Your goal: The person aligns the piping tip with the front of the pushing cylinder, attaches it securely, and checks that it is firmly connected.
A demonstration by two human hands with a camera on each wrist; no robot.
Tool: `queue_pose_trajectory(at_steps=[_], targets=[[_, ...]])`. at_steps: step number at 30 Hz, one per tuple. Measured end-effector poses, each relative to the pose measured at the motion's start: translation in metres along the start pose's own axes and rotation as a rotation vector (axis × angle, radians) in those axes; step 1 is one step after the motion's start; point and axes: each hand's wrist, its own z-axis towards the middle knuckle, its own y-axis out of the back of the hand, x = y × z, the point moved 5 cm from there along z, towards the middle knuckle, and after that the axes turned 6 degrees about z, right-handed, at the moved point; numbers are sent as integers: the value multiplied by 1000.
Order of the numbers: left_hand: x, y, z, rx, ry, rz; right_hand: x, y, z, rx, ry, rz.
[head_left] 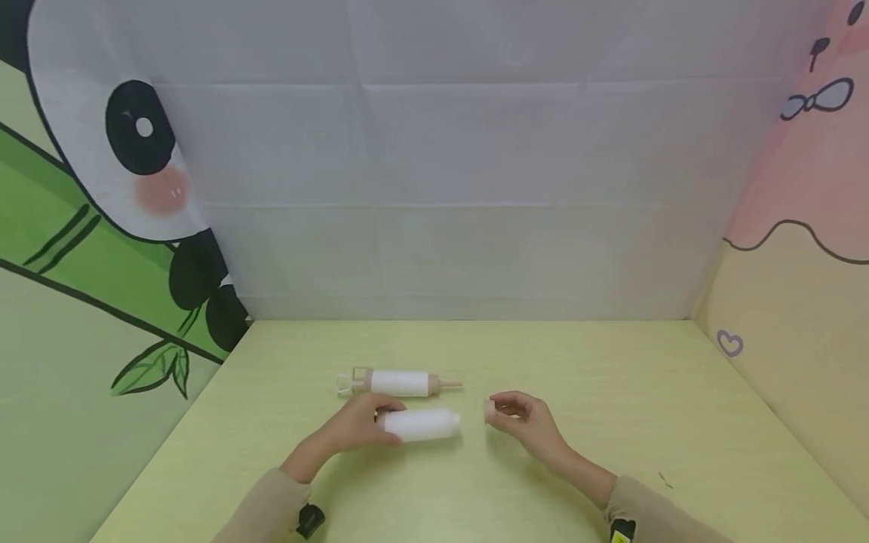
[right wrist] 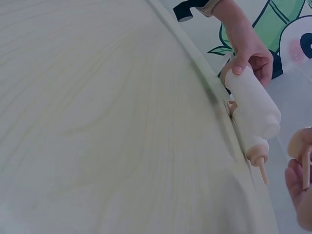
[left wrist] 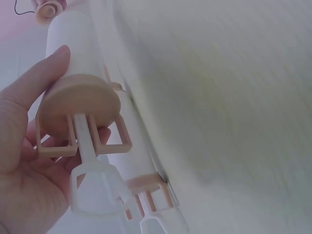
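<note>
My left hand [head_left: 354, 426] grips a large white plastic syringe [head_left: 422, 424] around its rear end, above the table. In the left wrist view, its beige end cap [left wrist: 80, 105] has square finger loops, and a white plunger handle [left wrist: 100, 187] sticks out. The syringe's front end points right and has no nozzle on it. To its right, the fingers of my right hand [head_left: 532, 426] pinch a beige nozzle cap [head_left: 489, 412], apart from the barrel. In the right wrist view, this cap [right wrist: 298, 144] shows a thin spout.
A second white syringe [head_left: 399, 383], with its beige nozzle [head_left: 449, 384] fitted, lies on the table just behind the held one. The pale yellow table [head_left: 577, 362] meets a white sheet [head_left: 468, 260] at the back. Painted panels [head_left: 794, 324] stand at both sides.
</note>
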Motion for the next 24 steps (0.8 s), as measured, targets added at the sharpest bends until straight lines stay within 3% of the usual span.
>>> queue_pose_trajectory(at_steps=[8, 24], targets=[[-17, 0, 7, -43, -73, -35, 1, 0, 2, 9, -1, -7], [-36, -2, 27, -57, -69, -55, 8, 11, 16, 86, 79, 9]])
